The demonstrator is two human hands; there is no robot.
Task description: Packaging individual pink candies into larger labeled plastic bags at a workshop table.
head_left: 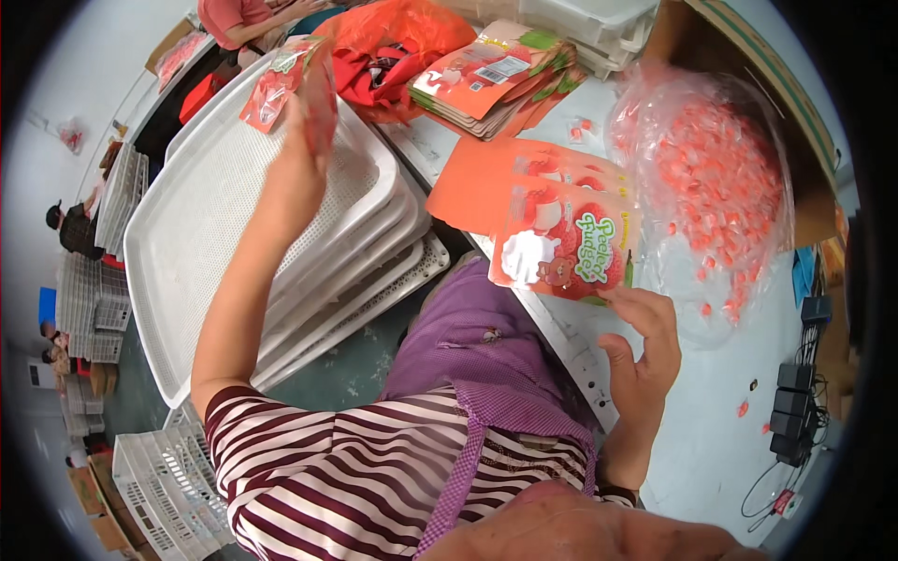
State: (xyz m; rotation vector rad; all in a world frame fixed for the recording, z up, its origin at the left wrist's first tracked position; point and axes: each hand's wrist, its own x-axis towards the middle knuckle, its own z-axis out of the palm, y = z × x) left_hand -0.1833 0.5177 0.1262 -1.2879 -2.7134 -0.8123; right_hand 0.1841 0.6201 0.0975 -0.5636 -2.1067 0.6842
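Note:
My left hand [301, 154] is raised over the white perforated trays [210, 210], its fingers closed round a red and pink printed pouch [323, 89]. The hand and the pouch are partly blurred, so I cannot tell whether it holds one pouch or more. On the right, a fanned row of flat orange pouches [566, 248] lies on the pale table [711, 393] and juts past its near edge. Beside the front pouch's lower corner is my right hand [645, 341], thumb and fingers apart. Its fingertips are at the corner; whether they touch is unclear.
A clear bag of small wrapped orange-red pieces [720, 178] lies at the right, several spilling out. Behind stand a pouch stack [496, 75], an orange plastic bag [402, 37] and a cardboard box [748, 65]. Black power adapters [795, 411] sit far right. Another person [243, 23] sits beyond the trays.

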